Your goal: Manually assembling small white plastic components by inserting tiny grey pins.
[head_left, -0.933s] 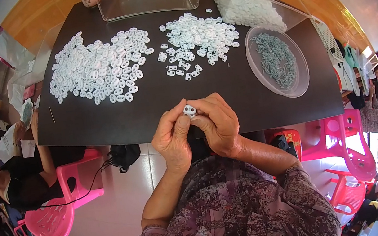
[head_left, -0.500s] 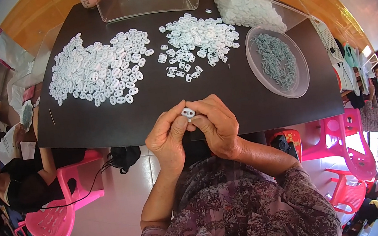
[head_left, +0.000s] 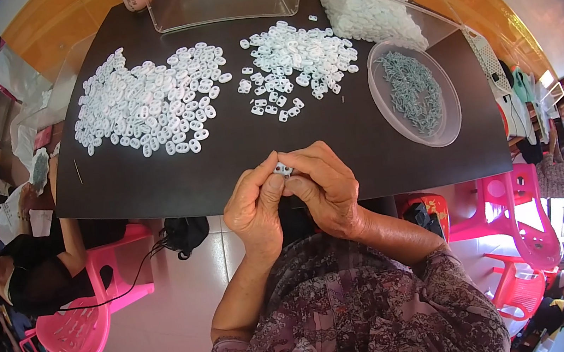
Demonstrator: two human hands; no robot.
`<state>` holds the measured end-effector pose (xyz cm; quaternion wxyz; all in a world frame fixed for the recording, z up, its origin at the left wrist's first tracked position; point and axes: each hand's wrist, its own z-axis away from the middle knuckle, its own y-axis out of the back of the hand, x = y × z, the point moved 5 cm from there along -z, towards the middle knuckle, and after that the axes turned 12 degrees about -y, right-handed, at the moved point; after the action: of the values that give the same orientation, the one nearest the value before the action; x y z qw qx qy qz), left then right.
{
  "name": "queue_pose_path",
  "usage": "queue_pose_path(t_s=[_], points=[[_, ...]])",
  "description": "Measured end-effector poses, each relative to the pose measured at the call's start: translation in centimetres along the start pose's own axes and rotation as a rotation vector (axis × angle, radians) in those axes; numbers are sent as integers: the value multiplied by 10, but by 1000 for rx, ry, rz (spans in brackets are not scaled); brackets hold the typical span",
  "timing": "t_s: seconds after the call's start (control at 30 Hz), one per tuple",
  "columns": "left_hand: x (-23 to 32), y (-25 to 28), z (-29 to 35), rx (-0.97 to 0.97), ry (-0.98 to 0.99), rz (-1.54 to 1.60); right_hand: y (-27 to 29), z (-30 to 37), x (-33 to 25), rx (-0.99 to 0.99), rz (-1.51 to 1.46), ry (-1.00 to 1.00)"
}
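Note:
Between my two hands, just above the near edge of the dark table (head_left: 246, 173), is a small white two-holed plastic piece (head_left: 283, 169). My left hand (head_left: 256, 211) pinches it from the left with thumb and forefinger. From the other side, the thumb and fingers of my right hand (head_left: 326, 188) grip the same piece. The fingertips cover much of it. Beyond them lie a wide heap of white oval two-holed pieces (head_left: 152, 107) at left and a smaller heap of white pieces (head_left: 301, 52) in the middle.
A round clear tub (head_left: 454, 121) at right holds many small grey-green parts (head_left: 409, 88). Behind it lies a clear bag of white pieces (head_left: 375, 14). A clear bin (head_left: 226, 19) stands at the far edge. A person (head_left: 31, 269) sits at left by a pink chair (head_left: 79, 338).
The thumbs have come up over the white piece, which now appears tilted and more covered. My left hand has shifted slightly right.

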<state>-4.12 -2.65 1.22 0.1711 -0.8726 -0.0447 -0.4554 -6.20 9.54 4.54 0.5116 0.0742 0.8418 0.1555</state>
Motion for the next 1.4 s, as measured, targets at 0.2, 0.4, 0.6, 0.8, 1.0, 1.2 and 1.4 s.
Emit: queue_pose_path(t_s=[0.2,0.4,0.6,0.8,1.0,1.2,1.4], points=[[-1,0,0,14,17,67,-1,2,1,-8,-10,7],[-1,-1,5,76,60,100,-1,1,-1,19,-5,28],[-5,-3,12,145,52,128,-4,4,-1,72,89,164],[-5,-5,14,257,132,263,-8,1,-9,47,86,157],[-7,-4,16,268,143,279,-10,1,-4,74,119,226],[-4,-6,17,265,122,276,-9,1,-4,88,99,246],[-2,-5,19,245,103,235,-9,2,-4,62,84,219]])
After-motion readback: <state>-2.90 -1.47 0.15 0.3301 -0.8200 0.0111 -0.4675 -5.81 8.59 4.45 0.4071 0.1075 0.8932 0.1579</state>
